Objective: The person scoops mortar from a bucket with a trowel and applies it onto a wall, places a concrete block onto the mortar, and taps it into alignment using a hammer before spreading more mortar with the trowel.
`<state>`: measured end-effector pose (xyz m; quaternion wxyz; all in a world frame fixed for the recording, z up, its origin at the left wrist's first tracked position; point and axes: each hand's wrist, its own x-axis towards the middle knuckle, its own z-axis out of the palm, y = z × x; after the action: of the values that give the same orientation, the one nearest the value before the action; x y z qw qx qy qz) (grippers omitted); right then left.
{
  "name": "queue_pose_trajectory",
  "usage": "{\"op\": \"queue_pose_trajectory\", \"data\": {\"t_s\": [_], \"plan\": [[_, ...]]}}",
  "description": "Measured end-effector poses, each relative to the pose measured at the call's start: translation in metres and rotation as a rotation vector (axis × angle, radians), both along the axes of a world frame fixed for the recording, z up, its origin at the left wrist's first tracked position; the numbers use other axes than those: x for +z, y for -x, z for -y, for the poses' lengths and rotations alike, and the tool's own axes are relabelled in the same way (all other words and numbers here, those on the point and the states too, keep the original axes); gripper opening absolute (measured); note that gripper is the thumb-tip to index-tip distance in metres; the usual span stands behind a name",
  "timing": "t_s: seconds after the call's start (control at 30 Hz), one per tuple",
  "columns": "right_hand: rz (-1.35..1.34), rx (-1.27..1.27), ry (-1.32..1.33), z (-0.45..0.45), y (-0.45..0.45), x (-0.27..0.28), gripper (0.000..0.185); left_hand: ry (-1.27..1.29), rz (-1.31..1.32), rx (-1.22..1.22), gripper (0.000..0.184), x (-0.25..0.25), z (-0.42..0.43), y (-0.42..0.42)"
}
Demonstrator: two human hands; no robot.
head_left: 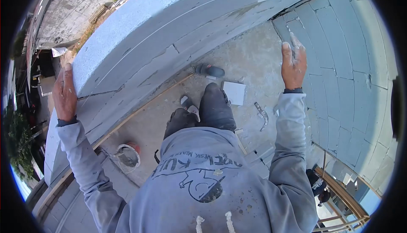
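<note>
My left hand (64, 94) lies with its fingers stretched out against the end of a pale grey block (127, 42) on top of the block wall. My right hand (294, 65) is raised over the floor on the other side, fingers straight, dusty with white powder, and holding nothing. From this view it appears in front of another wall (339, 59) of grey blocks; whether it touches that wall cannot be told. A thin string (146, 39) runs along the face of the near wall, below the top block's upper edge.
On the concrete floor lie a white block piece (234, 93) and a long, dusty strip-like tool (262, 116). A bucket (128, 154) with grey contents stands by the near wall's base. Another person (320, 186) is at the lower right beside wooden beams (341, 190).
</note>
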<state>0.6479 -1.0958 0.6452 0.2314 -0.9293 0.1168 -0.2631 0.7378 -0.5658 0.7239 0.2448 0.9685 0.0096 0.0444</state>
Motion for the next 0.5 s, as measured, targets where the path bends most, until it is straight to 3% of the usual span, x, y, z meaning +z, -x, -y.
{"op": "queue_pose_trajectory", "data": {"t_s": [0.1, 0.13, 0.23, 0.33, 0.5], "plan": [[-0.391, -0.3, -0.038, 0.027, 0.1, -0.119, 0.051, -0.045, 0.048, -0.019, 0.049, -0.004, -0.002, -0.007], [-0.418, -0.253, -0.201, 0.019, 0.129, -0.139, 0.055, -0.07, 0.073, -0.029, 0.048, -0.003, 0.0, -0.006], [-0.833, -0.219, -0.217, -0.005, 0.218, -0.219, 0.059, -0.111, 0.079, -0.014, 0.048, -0.003, 0.001, -0.001], [-1.214, -0.147, -0.332, -0.026, 0.267, -0.256, 0.057, -0.122, 0.09, -0.038, 0.047, -0.001, 0.003, -0.005], [-1.345, -0.249, -0.409, -0.016, 0.272, -0.273, 0.059, -0.18, 0.107, -0.066, 0.046, -0.001, 0.002, -0.002]]}}
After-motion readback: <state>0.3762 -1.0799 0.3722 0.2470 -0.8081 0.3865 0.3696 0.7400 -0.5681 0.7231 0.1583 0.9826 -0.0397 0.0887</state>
